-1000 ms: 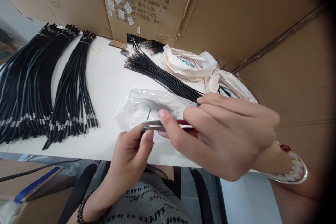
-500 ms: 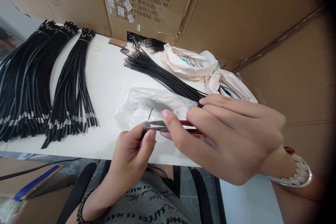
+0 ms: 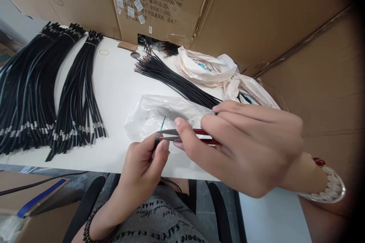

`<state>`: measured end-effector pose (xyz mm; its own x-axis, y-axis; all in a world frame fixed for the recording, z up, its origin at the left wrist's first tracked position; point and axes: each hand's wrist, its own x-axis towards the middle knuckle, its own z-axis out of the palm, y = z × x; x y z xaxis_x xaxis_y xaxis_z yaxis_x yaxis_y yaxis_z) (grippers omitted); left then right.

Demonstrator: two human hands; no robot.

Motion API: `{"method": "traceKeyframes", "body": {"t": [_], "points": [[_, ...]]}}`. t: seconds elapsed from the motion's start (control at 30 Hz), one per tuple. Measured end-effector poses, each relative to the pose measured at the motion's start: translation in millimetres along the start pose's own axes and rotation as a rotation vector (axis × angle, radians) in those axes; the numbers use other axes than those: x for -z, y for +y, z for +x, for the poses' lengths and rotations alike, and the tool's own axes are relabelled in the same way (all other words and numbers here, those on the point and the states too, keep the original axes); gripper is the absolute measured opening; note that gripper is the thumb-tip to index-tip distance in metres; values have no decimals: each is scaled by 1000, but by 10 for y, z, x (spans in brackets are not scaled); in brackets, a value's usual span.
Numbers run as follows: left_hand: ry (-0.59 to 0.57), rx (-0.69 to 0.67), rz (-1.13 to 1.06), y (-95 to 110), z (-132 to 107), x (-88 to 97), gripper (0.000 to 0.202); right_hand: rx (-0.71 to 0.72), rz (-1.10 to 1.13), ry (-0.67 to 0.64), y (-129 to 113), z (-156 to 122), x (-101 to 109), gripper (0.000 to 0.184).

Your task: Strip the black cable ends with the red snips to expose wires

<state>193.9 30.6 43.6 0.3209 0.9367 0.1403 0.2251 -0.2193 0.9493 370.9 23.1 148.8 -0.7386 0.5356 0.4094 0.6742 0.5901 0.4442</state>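
My left hand [image 3: 144, 163] is closed in a pinch on the end of a black cable [image 3: 156, 143], most of it hidden by the fingers. A thin blue wire [image 3: 163, 123] rises from this pinch, and a bit of red shows at its base. My right hand [image 3: 248, 148] is closed round red-handled metal tweezers [image 3: 171, 132]. Their slightly parted tips reach the foot of the blue wire, just above my left thumb; whether they grip it I cannot tell. Beneath the hands lies a clear plastic bag [image 3: 139, 115] with grey contents.
Bundles of black cables [image 3: 82, 72] lie at the left of the white table [image 3: 116, 79]. Another cable bundle [image 3: 176, 79] with bare wire ends runs behind my right hand. White plastic bags [image 3: 196, 74] sit behind it, against a cardboard wall [image 3: 242, 19]. A rubber band [image 3: 104, 52] lies further back.
My right hand has shifted very slightly left and up with the tweezers. The tips stay at the foot of the blue wire, and my left hand has hardly moved.
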Motion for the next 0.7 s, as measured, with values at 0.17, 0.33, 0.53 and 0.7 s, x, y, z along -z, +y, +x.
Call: {"method": "traceKeyframes", "body": {"t": [0.17,0.33,0.53,0.7], "points": [[-16,-76,113,-28,-2,13,29,-97,163,-52,-7,37,3,31],[-49,-216,224,-24,0,48,23,-166,315,-139,5,9,21,35],[36,-392,485,12,-24,57,22,-131,307,-162,-18,118,119,33],[133,-487,693,70,-28,17,27,-108,327,-259,-27,231,182,42]]}}
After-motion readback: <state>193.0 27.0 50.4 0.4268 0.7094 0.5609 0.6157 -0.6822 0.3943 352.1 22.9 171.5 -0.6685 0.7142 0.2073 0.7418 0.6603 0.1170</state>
